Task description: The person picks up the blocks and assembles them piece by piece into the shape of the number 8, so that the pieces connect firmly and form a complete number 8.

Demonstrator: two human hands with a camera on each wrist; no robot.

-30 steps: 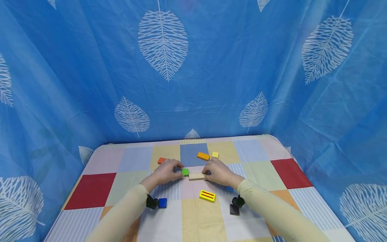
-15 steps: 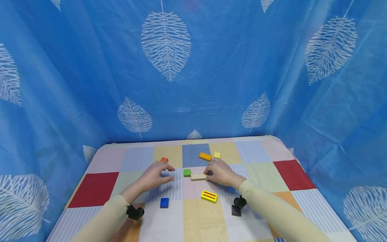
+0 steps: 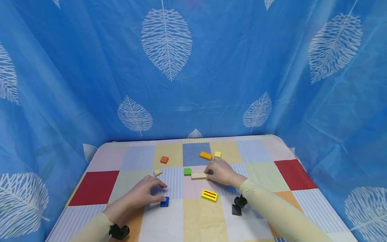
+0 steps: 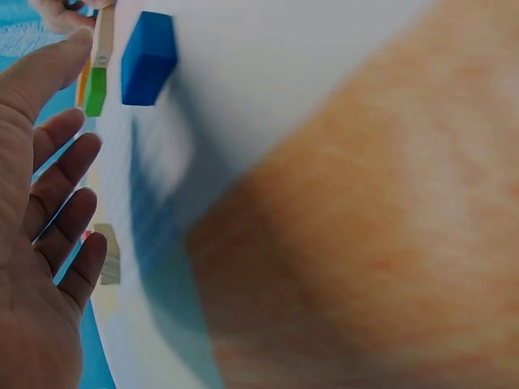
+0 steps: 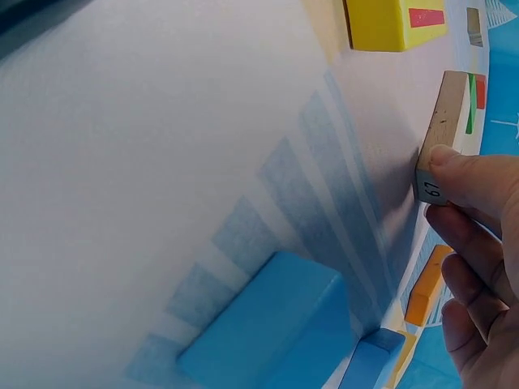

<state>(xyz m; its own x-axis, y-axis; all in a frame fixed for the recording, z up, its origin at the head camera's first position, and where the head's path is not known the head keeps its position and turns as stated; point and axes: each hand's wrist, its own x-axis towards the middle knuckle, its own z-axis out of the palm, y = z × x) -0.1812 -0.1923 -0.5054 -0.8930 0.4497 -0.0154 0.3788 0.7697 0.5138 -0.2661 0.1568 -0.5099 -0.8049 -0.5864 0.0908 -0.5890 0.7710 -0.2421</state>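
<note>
My right hand pinches the right end of a plain wooden block lying flat on the patchwork cloth. Printed digits show on that block's end in the right wrist view, beside the thumb. A small green block sits against its left end. To the near left, my left hand reaches over the cloth with fingers spread and relaxed. Its thumb tip overlaps a dark blue block in the head view. In the left wrist view the palm faces this blue block, with nothing held.
A yellow block with red stripes and a black block lie nearer. Farther back are orange, pale yellow and red-orange blocks. A striped wooden block lies left; a light blue block lies under the right wrist.
My left hand has left the green block, moving left and toward me to the dark blue block, uncovering the striped wooden block. My right hand stays on the plain wooden block.
</note>
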